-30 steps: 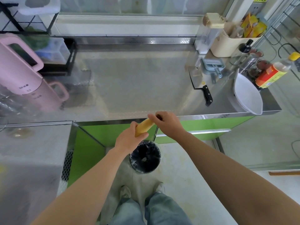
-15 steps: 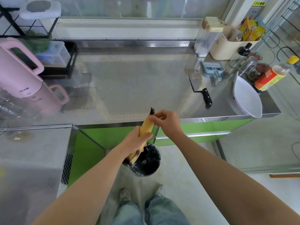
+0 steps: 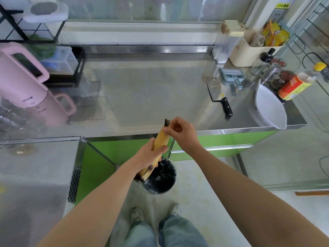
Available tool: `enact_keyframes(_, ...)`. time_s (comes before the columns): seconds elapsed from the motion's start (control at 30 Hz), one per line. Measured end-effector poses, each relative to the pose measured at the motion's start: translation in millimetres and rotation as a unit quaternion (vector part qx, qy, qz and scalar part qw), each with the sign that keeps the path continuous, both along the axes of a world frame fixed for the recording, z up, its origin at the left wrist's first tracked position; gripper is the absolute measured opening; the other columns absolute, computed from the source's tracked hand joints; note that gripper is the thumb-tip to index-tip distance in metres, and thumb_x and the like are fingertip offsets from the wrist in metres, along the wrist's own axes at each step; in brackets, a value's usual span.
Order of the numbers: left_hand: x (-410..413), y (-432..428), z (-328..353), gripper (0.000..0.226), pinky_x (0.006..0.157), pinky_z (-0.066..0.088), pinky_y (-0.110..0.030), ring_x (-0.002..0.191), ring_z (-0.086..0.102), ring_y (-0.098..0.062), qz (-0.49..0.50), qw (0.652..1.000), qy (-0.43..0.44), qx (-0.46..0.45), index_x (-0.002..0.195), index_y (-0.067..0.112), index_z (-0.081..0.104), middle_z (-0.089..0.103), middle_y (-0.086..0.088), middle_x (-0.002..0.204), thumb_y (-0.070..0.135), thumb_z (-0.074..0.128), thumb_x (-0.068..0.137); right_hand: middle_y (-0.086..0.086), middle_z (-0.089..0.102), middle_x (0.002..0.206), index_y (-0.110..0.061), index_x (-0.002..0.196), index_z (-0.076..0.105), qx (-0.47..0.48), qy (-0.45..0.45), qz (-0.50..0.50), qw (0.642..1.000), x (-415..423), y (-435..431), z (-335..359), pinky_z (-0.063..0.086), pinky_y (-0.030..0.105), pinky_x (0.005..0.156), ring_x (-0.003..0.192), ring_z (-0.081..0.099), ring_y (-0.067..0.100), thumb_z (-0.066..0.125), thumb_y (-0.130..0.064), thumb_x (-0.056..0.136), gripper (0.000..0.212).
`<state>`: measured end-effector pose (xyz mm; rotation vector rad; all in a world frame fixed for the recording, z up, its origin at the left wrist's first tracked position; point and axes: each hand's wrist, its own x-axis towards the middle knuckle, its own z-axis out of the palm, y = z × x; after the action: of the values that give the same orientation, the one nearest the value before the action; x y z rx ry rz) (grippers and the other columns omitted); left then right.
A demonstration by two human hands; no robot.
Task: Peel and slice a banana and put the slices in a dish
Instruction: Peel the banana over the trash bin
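A yellow banana (image 3: 161, 139) with dark spots stands nearly upright in front of the steel counter's edge, its black stem on top. My left hand (image 3: 148, 155) grips its middle. My right hand (image 3: 181, 133) pinches the top of the banana just below the stem. The peel looks whole. A cleaver (image 3: 218, 94) with a black handle lies on the counter to the right. A white leaf-shaped dish (image 3: 270, 108) rests at the counter's right end.
A black-lined bin (image 3: 163, 179) stands on the floor below the banana. A pink kettle (image 3: 23, 81) sits at the left. Bottles (image 3: 295, 84), a cream caddy (image 3: 252, 50) and a small blue dustpan (image 3: 231, 76) crowd the back right. The steel counter (image 3: 142, 90) spans the middle.
The banana has turned from lying across between my hands to nearly upright, stem up. My right hand has shifted to pinch its top.
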<state>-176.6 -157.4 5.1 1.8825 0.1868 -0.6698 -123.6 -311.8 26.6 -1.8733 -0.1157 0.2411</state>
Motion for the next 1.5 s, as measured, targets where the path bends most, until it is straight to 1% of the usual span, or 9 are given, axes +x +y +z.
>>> enact_keyframes(0.1, -1, 1, 6, 0.033, 0.051, 0.047, -0.023, 0.059, 0.057, -0.014, 0.017, 1.0, -0.005, -0.022, 0.111, 0.017, 0.044, 0.062, -0.011, 0.086, 0.041, 0.055, 0.091, -0.002, 0.057, 0.072, -0.008, 0.084, 0.058, 0.098, 0.061, 0.009, 0.993, -1, -1, 5, 0.045, 0.016, 0.061, 0.061, 0.053, 0.004, 0.076, -0.01, 0.081, 0.018)
enact_keyframes(0.23, 1, -3, 8, 0.033, 0.06, 0.051, -0.03, 0.063, 0.058, -0.015, 0.026, 0.999, -0.032, -0.025, 0.112, 0.021, 0.045, 0.062, -0.01, 0.085, 0.043, 0.055, 0.09, -0.001, 0.054, 0.071, -0.011, 0.082, 0.055, 0.152, 0.068, -0.008, 0.986, -4, 6, 8, 0.045, 0.016, 0.058, 0.062, 0.052, 0.005, 0.073, -0.008, 0.083, 0.018)
enact_keyframes(0.43, -1, -13, 7, 0.029, 0.045, 0.042, -0.03, 0.055, 0.05, -0.018, 0.102, 0.991, -0.05, -0.076, 0.107, 0.017, 0.043, 0.055, -0.012, 0.078, 0.038, 0.055, 0.091, -0.007, 0.049, 0.075, -0.024, 0.076, 0.052, 0.04, -0.067, -0.043, 0.996, -1, 17, 5, 0.044, 0.028, 0.063, 0.067, 0.044, 0.011, 0.075, -0.013, 0.081, 0.026)
enact_keyframes(0.53, -1, -14, 7, 0.031, 0.052, 0.045, -0.034, 0.06, 0.051, -0.022, 0.123, 0.987, -0.048, -0.095, 0.108, 0.016, 0.041, 0.053, -0.011, 0.078, 0.037, 0.057, 0.091, -0.008, 0.05, 0.079, -0.028, 0.074, 0.051, 0.031, -0.098, -0.061, 0.993, -3, 20, 7, 0.048, 0.03, 0.065, 0.068, 0.046, 0.011, 0.076, -0.01, 0.079, 0.031)
enact_keyframes(0.7, -2, -7, 3, 0.034, 0.063, 0.047, -0.036, 0.067, 0.053, -0.018, 0.125, 0.986, -0.053, -0.093, 0.109, 0.017, 0.041, 0.054, -0.008, 0.081, 0.037, 0.06, 0.089, 0.005, 0.057, 0.083, -0.012, 0.088, 0.056, 0.101, 0.012, 0.019, 0.995, -4, 16, 12, 0.053, 0.042, 0.074, 0.078, 0.055, 0.02, 0.073, -0.008, 0.083, 0.018)
enact_keyframes(0.8, -2, -3, 3, 0.034, 0.063, 0.049, -0.033, 0.068, 0.054, -0.017, 0.112, 0.987, -0.047, -0.102, 0.11, 0.019, 0.042, 0.054, -0.008, 0.083, 0.038, 0.061, 0.088, 0.006, 0.058, 0.082, -0.007, 0.092, 0.056, 0.131, 0.035, 0.051, 0.989, -2, 13, 17, 0.055, 0.041, 0.074, 0.08, 0.056, 0.022, 0.072, -0.007, 0.084, 0.018)
enact_keyframes(1.07, 0, -10, 7, 0.034, 0.064, 0.049, -0.034, 0.066, 0.054, -0.019, 0.143, 0.981, -0.02, -0.127, 0.112, 0.018, 0.042, 0.055, -0.009, 0.081, 0.037, 0.059, 0.09, -0.001, 0.055, 0.085, -0.021, 0.08, 0.052, -0.027, -0.161, -0.038, 0.986, 2, 27, 12, 0.054, 0.045, 0.06, 0.067, 0.062, 0.029, 0.069, -0.016, 0.084, 0.018)
enact_keyframes(1.27, -2, -5, 6, 0.037, 0.066, 0.049, -0.034, 0.068, 0.054, -0.018, 0.154, 0.975, 0.008, -0.16, 0.113, 0.021, 0.043, 0.054, -0.009, 0.084, 0.039, 0.063, 0.087, 0.013, 0.062, 0.074, -0.01, 0.081, 0.052, 0.134, 0.012, -0.004, 0.991, 2, 19, 20, 0.055, 0.031, 0.062, 0.06, 0.062, 0.022, 0.07, -0.004, 0.085, 0.02)
enact_keyframes(1.5, 0, -6, 18, 0.046, 0.063, 0.046, -0.035, 0.067, 0.052, -0.02, 0.178, 0.948, 0.031, -0.262, 0.118, 0.017, 0.041, 0.05, -0.009, 0.081, 0.042, 0.062, 0.086, 0.006, 0.064, 0.071, -0.011, 0.082, 0.054, 0.36, 0.149, -0.033, 0.921, 0, 20, 22, 0.057, 0.027, 0.073, 0.065, 0.065, 0.018, 0.06, -0.003, 0.09, 0.012)
